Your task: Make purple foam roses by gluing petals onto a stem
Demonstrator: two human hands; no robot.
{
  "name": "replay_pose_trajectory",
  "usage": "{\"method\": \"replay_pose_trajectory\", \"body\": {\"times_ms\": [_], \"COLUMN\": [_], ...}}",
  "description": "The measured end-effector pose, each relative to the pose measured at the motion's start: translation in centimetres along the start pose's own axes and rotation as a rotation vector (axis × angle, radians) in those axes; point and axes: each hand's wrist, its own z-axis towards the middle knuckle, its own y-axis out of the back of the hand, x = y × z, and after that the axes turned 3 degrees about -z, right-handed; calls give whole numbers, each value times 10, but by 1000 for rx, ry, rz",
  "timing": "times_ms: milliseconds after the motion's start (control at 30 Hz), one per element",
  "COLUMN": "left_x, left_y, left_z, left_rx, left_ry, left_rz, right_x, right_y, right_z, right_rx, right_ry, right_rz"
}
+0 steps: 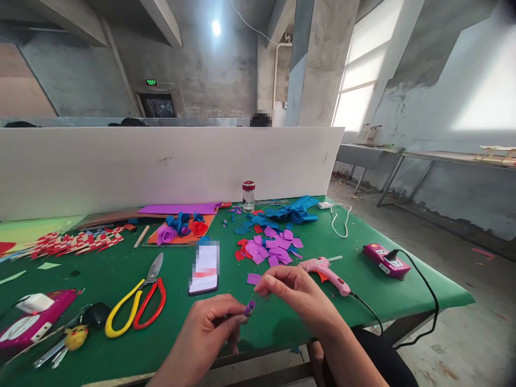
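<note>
Near the table's front edge, my left hand [213, 325] pinches a small rolled piece of purple paper [249, 308] between thumb and fingertips. Just right of the roll is my right hand [296, 298], its fingers curled with the fingertips close together; whether anything small is between them cannot be made out. A single purple piece [253, 278] lies just beyond my right fingertips. Farther back is a pile of purple petal-shaped pieces [278, 244], with red pieces [242, 250] at its left. A pink glue gun [328, 273] rests beyond my right wrist.
Scissors [151, 285] and a phone [205, 269] lie left of centre. Finished paper flowers [181, 226], blue paper [296, 209] and a glass jar [249, 196] stand farther back. Power strips [386, 260] sit at both sides; a cable hangs over the right edge. A white partition [173, 166] borders the table.
</note>
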Motion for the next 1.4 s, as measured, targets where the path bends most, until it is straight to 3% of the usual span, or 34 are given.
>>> {"method": "replay_pose_trajectory", "body": {"times_ms": [167, 533, 667, 900, 1400], "left_x": [1, -12, -10, -5, -5], "left_y": [-1, -3, -5, -7, -9], "left_z": [0, -1, 1, 3, 0], "left_rx": [20, 1, -70, -84, -41], "left_ry": [20, 144, 244, 184, 163], "left_rz": [-2, 49, -85, -64, -67], "right_x": [-6, 2, -5, -28, -17], "right_y": [-5, 1, -1, -15, -7], "right_z": [0, -4, -1, 5, 3], "right_rx": [10, -36, 3, 44, 118], "right_ry": [2, 114, 59, -94, -145], "right_rz": [46, -253, -165, 51, 74]}}
